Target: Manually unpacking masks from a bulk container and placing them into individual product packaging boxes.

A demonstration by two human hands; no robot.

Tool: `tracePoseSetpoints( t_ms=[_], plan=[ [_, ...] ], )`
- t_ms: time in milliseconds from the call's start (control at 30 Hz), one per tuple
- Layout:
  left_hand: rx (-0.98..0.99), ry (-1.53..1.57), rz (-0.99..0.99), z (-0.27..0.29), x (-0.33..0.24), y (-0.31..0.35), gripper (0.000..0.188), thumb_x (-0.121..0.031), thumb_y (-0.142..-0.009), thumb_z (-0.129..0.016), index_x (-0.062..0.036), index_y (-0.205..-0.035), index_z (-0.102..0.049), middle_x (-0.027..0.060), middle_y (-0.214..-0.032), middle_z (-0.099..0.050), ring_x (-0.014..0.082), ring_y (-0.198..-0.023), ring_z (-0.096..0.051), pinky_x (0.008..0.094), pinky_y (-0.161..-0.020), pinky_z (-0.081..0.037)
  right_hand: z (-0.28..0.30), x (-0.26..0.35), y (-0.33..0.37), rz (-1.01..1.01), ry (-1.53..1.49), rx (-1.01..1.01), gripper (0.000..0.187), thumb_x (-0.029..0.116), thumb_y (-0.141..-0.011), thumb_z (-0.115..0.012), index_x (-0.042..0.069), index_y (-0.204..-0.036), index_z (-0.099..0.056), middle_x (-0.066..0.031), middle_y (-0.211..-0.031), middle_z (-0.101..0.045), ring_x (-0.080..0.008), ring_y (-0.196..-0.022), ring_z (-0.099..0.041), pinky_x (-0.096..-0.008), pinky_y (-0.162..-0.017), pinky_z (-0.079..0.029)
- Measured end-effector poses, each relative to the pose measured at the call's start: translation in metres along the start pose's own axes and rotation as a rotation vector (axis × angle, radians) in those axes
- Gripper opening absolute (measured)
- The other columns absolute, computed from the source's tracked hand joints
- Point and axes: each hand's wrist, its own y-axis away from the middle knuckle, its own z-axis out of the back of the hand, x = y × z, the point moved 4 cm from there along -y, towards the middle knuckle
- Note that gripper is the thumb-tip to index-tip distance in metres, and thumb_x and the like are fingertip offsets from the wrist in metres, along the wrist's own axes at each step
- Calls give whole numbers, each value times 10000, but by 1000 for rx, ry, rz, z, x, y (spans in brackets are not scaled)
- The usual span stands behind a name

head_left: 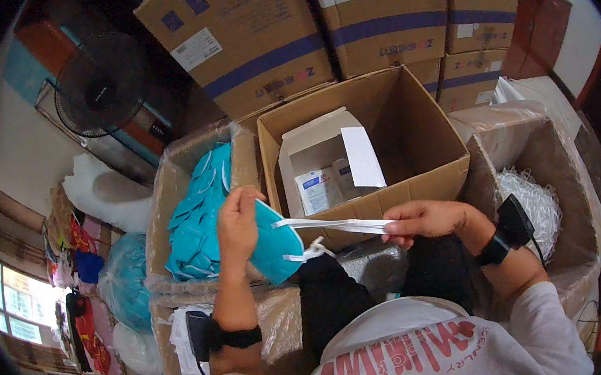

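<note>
My left hand (pixel 238 222) grips a teal cup-shaped face mask (pixel 277 245) by its edge, in front of my lap. Two white straps hang from the mask. One strap (pixel 334 224) is stretched sideways to my right hand (pixel 427 219), whose fingers pinch it. A second, bunched strap (pixel 314 252) dangles loose at the mask's lower edge. Beyond the hands stands an open cardboard carton (pixel 411 128). Inside it sits a smaller open white box (pixel 303 139) with white packets (pixel 320 189) in it.
Left, a plastic-lined carton holds piled teal masks (pixel 198 220); below it, another holds white packets (pixel 183 339). Right, a lined carton (pixel 576 195) contains a heap of white straps (pixel 528 196). Closed cartons (pixel 248 39) are stacked behind. A black fan (pixel 99 84) stands at the far left.
</note>
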Motion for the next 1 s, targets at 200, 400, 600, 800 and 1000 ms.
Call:
tracePoseSetpoints(
  t_ms=[200,400,600,800,1000],
  plan=[
    [224,-114,101,13,6,9,220,-210,-851,-532,-13,-791,-610,54,-717,-603,99,-695,-534,238,-639,-417,14,10,10,-110,-57,-42,289,270,-913,-443,14,-989,-553,34,-666,-462,-49,-603,-440,-190,-579,-397],
    [964,-213,99,-33,10,67,257,-280,-758,-619,-101,-942,-638,81,-869,-641,210,-808,-605,320,-755,-448,11,16,-8,30,-128,-143,328,285,-911,-442,19,-1057,-566,40,-663,-486,-53,-602,-446,-197,-592,-403],
    [1067,-2,-24,-72,-11,110,316,-369,-848,-501,-104,-975,-619,91,-849,-633,232,-751,-601,327,-663,-465,-15,-4,-30,55,62,-150,323,266,-907,-458,21,-1093,-558,24,-723,-530,-50,-660,-477,-207,-638,-424],
    [436,214,10,-63,-6,81,263,-224,-897,-471,-34,-1031,-595,35,-846,-629,96,-767,-552,255,-698,-450,-65,5,-37,204,535,-210,269,255,-901,-450,25,-799,-545,-138,-681,-552,-251,-606,-541,-352,-585,-434],
    [1048,301,397,-69,21,109,302,-270,-902,-457,-18,-1018,-577,39,-903,-603,115,-805,-540,265,-709,-436,-77,20,-33,195,1003,-153,238,290,-877,-455,59,-861,-513,-178,-747,-575,-375,-699,-560,-448,-585,-442]
  ],
)
